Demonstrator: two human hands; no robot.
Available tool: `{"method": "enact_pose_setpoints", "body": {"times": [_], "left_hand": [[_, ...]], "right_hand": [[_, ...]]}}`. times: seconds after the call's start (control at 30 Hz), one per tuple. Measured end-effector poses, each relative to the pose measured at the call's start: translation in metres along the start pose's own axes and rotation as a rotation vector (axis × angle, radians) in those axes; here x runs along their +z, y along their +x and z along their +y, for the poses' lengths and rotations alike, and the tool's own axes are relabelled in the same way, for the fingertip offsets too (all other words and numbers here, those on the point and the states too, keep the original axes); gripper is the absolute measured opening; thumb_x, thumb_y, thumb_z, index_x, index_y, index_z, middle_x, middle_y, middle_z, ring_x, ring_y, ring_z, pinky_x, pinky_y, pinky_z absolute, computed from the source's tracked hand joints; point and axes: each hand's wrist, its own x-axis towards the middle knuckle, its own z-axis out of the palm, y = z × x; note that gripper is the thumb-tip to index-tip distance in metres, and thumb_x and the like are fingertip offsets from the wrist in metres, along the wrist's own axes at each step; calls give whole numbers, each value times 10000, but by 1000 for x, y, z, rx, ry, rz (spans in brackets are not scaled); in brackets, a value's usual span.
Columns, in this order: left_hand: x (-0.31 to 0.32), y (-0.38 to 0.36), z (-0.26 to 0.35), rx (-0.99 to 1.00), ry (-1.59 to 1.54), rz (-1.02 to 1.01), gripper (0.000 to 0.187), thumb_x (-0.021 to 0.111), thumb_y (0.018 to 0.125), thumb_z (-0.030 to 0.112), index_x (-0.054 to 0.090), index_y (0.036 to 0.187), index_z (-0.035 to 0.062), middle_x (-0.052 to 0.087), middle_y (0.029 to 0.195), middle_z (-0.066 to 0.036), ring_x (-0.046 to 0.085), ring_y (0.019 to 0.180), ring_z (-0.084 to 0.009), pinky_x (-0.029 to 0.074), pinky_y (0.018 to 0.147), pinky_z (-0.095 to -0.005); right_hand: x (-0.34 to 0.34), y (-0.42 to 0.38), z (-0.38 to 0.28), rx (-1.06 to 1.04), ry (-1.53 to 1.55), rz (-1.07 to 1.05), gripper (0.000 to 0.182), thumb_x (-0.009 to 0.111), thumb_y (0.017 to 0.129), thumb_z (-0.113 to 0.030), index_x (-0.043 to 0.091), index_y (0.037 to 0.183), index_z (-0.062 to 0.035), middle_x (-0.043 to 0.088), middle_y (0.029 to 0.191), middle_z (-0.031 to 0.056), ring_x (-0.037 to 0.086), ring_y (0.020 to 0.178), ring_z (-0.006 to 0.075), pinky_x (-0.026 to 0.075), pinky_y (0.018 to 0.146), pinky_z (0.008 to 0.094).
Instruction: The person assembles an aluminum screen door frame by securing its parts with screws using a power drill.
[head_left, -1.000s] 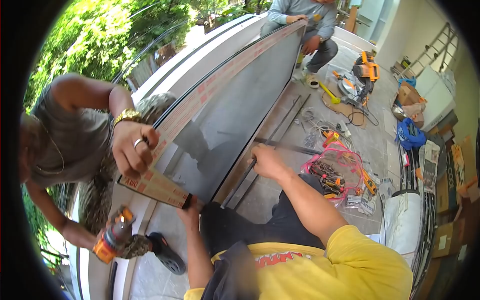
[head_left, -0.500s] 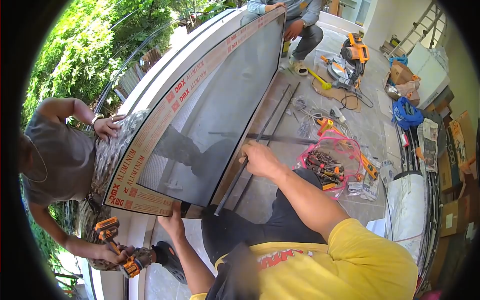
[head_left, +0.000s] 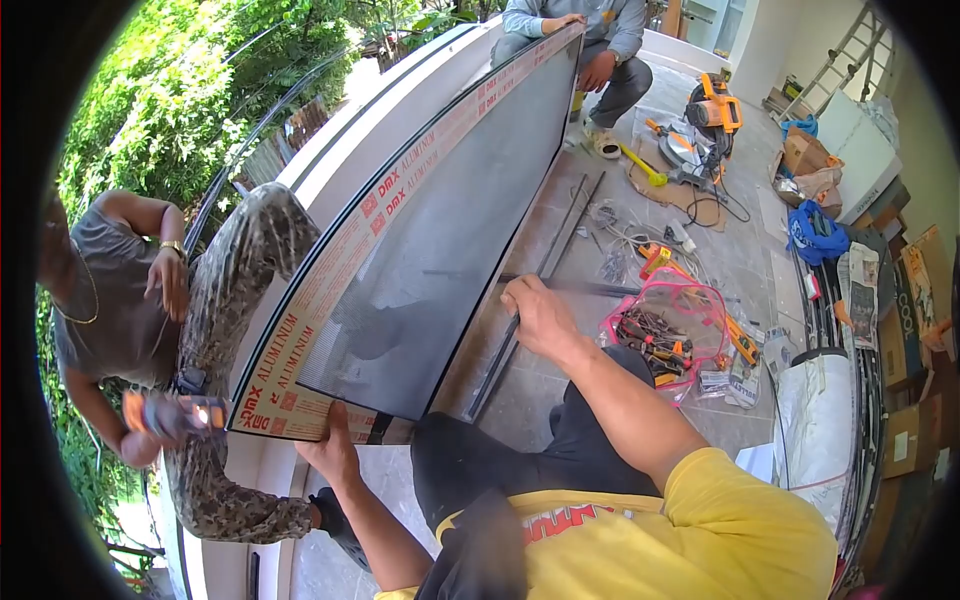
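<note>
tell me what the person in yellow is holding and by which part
Left hand: the window panel, by its near end edge. Right hand: apparently a dark bar, partway along its length.

Upper garment: yellow shirt [head_left: 740, 535], short-sleeved, with red lettering [head_left: 570, 521] across the front. Blurred dark fabric [head_left: 478, 550] overlaps the shirt front. Lower garment: black trousers [head_left: 470, 455]; left hand [head_left: 334, 450] and right hand [head_left: 541, 314] bare.

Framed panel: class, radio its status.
Left hand grips framed panel. Right hand holds dark bar. Co-worker's hand at panel's far end. Possible obstacle: pink tool bag.
</note>
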Motion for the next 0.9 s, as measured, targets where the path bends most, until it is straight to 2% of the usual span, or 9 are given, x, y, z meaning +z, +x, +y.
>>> {"method": "enact_pose_setpoints", "body": {"times": [0.13, 0.3, 0.47, 0.6, 0.67, 0.7, 0.77, 0.8, 0.9], "left_hand": [[4, -1, 10, 59, 16, -1, 186, 746, 859, 47, 618, 972, -26, 656, 887, -65, 610, 786, -133, 495, 744, -273], [-4, 3, 6, -12, -139, -67, 211, 737, 878, 93, 620, 1002, -30, 659, 902, -66, 616, 813, -143, 495, 760, -285], [-9, 14, 10, 7, -170, -124, 296, 753, 852, 114, 607, 1063, -34, 661, 936, -67, 618, 832, -154, 503, 786, -302], [-13, 22, 12, 9, -210, -143, 328, 736, 829, 86, 594, 1101, -32, 669, 983, -81, 641, 878, -173, 512, 810, -316], [-17, 23, 7, 17, -191, -147, 316, 723, 833, 79, 595, 1100, -32, 673, 995, -90, 650, 891, -182, 514, 815, -320], [-17, 23, 7, -11, -170, -147, 302, 710, 840, 74, 594, 1099, -32, 676, 997, -96, 655, 893, -188, 515, 816, -322], [-10, 26, 9, -14, -176, -159, 289, 696, 846, 68, 594, 1097, -31, 679, 1000, -102, 659, 895, -194, 517, 817, -323], [-8, 25, 13, -8, -165, -148, 274, 682, 852, 55, 594, 1097, -31, 678, 992, -103, 658, 883, -194, 518, 810, -323], [-5, 21, 21, 7, -191, -154, 252, 654, 867, 26, 594, 1104, -35, 677, 973, -102, 654, 874, -189, 519, 807, -322]], "right_hand": [[-2, 4, 2, 7, -5, 50, 108, 610, 907, -126, 610, 910, -17, 592, 1009, 181, 624, 896, 411, 502, 753, 481], [-5, 7, 8, -15, 51, 271, 143, 650, 896, -161, 641, 896, -19, 613, 1011, 158, 631, 883, 391, 513, 739, 465], [0, 4, 15, 124, -116, 107, 349, 683, 896, -281, 598, 1092, -4, 480, 1237, 267, 621, 966, 478, 522, 836, 517], [5, 5, 15, 128, -181, 165, 404, 653, 916, -337, 570, 1125, -2, 461, 1275, 296, 603, 1020, 505, 515, 845, 536], [-3, 2, 3, 249, -222, 141, 409, 637, 923, -329, 546, 1145, 3, 589, 1046, 294, 599, 969, 468, 497, 819, 503], [-6, 4, 0, 244, -226, 157, 409, 637, 923, -329, 546, 1145, 3, 589, 1046, 294, 599, 969, 468, 497, 819, 503], [-15, 8, -5, 349, -102, -68, 411, 617, 937, -349, 566, 1131, 9, 647, 921, 293, 630, 919, 471, 501, 798, 503], [-3, 5, 9, 211, -98, 26, 326, 634, 920, -286, 610, 1098, -15, 665, 825, 265, 650, 873, 456, 505, 775, 493], [-4, 7, 10, 187, 30, -14, 212, 619, 891, -181, 647, 1053, -46, 676, 876, 247, 655, 890, 433, 502, 766, 486]]}}
